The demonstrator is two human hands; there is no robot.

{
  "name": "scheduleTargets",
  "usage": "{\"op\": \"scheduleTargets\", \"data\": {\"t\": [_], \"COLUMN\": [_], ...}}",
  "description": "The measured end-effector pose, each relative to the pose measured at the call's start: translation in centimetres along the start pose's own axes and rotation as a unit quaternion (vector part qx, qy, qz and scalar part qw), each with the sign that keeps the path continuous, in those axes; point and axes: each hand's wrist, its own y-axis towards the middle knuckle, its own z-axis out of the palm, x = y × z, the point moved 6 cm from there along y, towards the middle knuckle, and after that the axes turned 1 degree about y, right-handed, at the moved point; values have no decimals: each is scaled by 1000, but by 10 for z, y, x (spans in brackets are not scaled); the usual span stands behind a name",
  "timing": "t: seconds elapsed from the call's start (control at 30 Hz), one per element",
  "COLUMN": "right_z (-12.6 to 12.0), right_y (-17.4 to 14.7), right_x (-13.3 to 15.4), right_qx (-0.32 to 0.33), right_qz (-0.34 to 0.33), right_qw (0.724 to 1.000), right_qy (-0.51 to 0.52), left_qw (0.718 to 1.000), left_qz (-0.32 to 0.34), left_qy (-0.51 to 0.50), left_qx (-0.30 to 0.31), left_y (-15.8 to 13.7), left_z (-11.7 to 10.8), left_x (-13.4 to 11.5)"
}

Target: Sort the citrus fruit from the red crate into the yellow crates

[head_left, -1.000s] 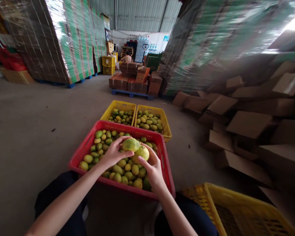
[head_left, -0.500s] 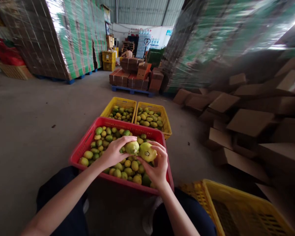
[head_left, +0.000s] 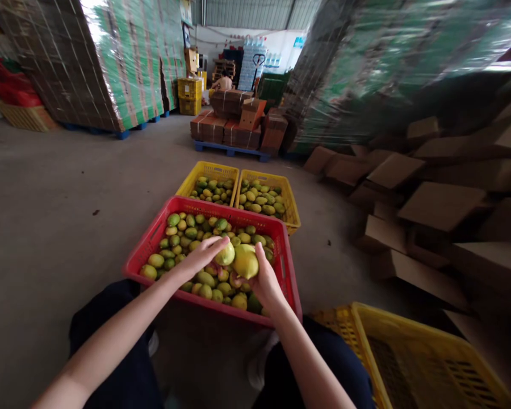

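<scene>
My left hand (head_left: 205, 257) is closed around a small yellow-green lemon (head_left: 225, 254). Beside it, my right hand (head_left: 266, 279) grips a larger, yellower lemon (head_left: 246, 262), its pointed tip toward me. Both fruits are held close together above a red crate (head_left: 290, 287) filled with green and yellow lemons (head_left: 205, 278). Some of my fingers are hidden behind the held fruits.
Two yellow crates (head_left: 237, 190) of similar fruit stand just beyond the red one. Another yellow crate (head_left: 357, 335) sits by my right knee. Cardboard boxes (head_left: 440, 205) lie heaped at right; wrapped pallet stacks (head_left: 140, 62) rise behind. A person (head_left: 225, 81) is far back.
Both lemons have been turned in my fingers; the right one now shows its pointed tip instead of its stem end. My right hand has rotated and shifted slightly left.
</scene>
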Motion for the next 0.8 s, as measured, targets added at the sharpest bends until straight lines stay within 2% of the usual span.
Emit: {"op": "scheduleTargets", "data": {"t": [0.07, 0.13, 0.23, 0.33, 0.4, 0.43, 0.47, 0.5, 0.53, 0.6, 0.63, 0.7, 0.8], "right_z": [4, 4, 4, 4, -1, -6, -10, -13, -13, -8, -5, 0, 4], "right_y": [3, 4, 6, 5, 6, 6, 4, 0, -7, -21, -26, -34, -40], "right_x": [-21, -31, -34, -31, -21, -11, 2, 16, 28, 42, 45, 48, 49], "right_qx": [0, -10, -7, 9, -8, -31, -60, -89, -111, -125, -121, -108, -94], "right_qz": [156, 226, 248, 239, 154, 71, -30, -138, -237, -377, -424, -493, -554], "right_qw": [984, 964, 953, 960, 986, 997, 995, 975, 940, 856, 820, 767, 723], "right_qy": [90, 139, 172, 147, 67, 3, -71, -148, -221, -332, -365, -396, -401], "left_qw": [996, 991, 987, 989, 992, 993, 991, 984, 967, 909, 880, 832, 801], "left_qz": [-87, -132, -159, -139, -105, -69, -19, 43, 115, 257, 309, 383, 434], "left_qy": [5, 23, 15, 44, 72, 97, 131, 175, 228, 327, 359, 397, 409], "left_qx": [2, -1, -5, 10, 17, 13, 5, -5, -16, -36, -42, -49, -46], "left_y": [5, 8, 9, 8, 6, 5, 2, 0, -4, -14, -18, -24, -27], "left_z": [2, 3, 5, 7, 6, 4, 2, 1, 1, 3, 5, 8, 9], "left_x": [18, 28, 33, 29, 23, 17, 9, -1, -12, -32, -38, -45, -48]}}
